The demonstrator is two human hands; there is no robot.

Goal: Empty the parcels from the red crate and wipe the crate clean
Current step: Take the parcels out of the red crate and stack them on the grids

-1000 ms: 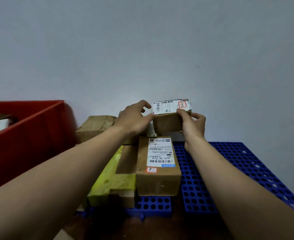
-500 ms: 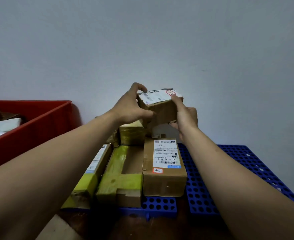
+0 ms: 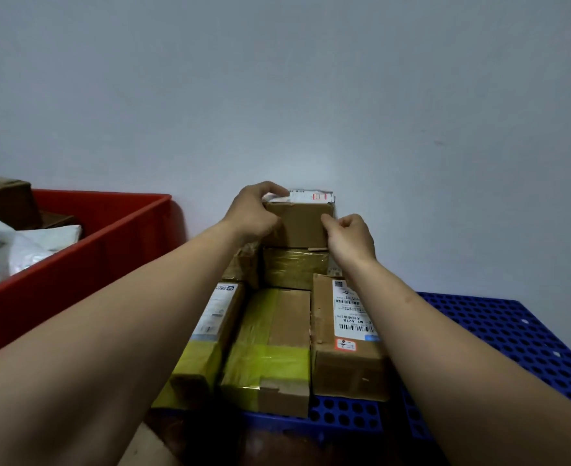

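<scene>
Small parcel [image 3: 299, 225] is down since half a second back. It was tilted in the air over the stack and now sits level on the yellow-taped box [image 3: 292, 269], at the far end of the row, close to the wall [image 3: 311, 95].

Brown card, plain near face, white label with a red mark on top, bottom-right edge slightly torn.

Left grip [image 3: 253, 213] is curled over its top-left corner, fingers on the label. Right grip [image 3: 349, 235] is at the near-right edge, thumb on the card, fingers curled. How far they wrap the side is hidden.

Step in hand, as I read it: seating this parcel. Best to square it over the box below, ease it back toward the wall, then release one side at a time so it cannot tip.

Nearer, a row of cartons [image 3: 277, 348] lies on the blue pallet [image 3: 512, 331]. Red crate [image 3: 109, 243] stands left, well apart, with white bags [image 3: 32, 250] and a brown box [image 3: 5, 200] inside. Emptying unfinished, wiping not begun.
</scene>
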